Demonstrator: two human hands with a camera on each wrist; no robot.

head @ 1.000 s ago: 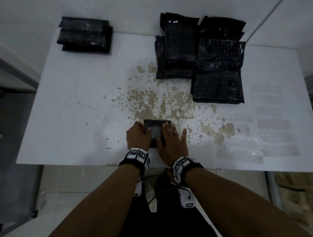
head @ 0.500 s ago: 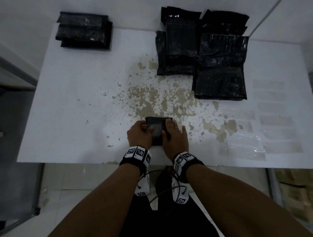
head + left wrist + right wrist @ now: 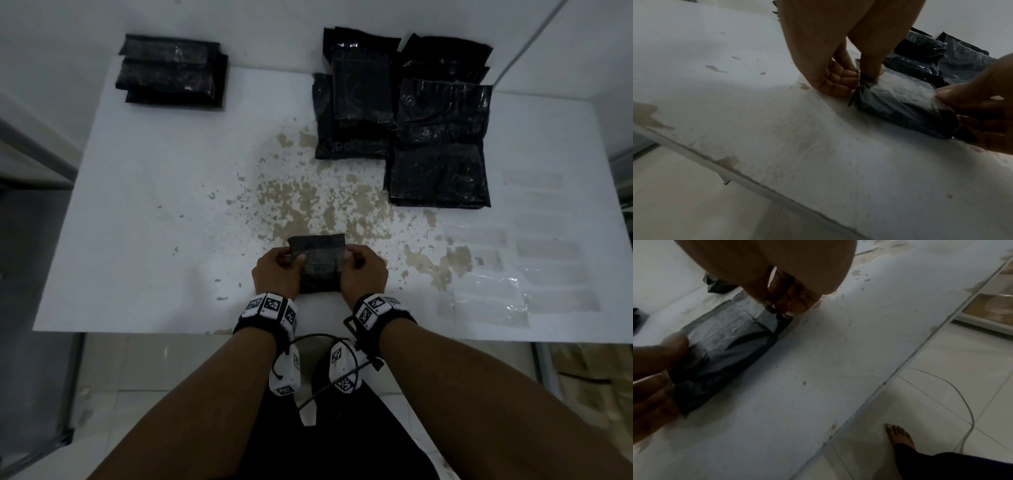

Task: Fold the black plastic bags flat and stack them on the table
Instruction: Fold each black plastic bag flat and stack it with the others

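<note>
Left hand (image 3: 279,272) and right hand (image 3: 363,274) each pinch a side edge of the folded bag (image 3: 320,263), low centre of the frame, on the table (image 3: 137,212). Judged light, limp and slippery; best held at the creased edges. Finished stack (image 3: 171,70) lies upper left; unfolded bags (image 3: 438,147) upper right.

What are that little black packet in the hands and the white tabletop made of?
The folded bag, pinched by the left hand and right hand, looks like thin glossy plastic film: it creases sharply and catches grey glare in the wrist views. The table seems to be a white painted or coated board; the coating has flaked away in tan patches, possibly exposing wood or fibreboard.
</note>
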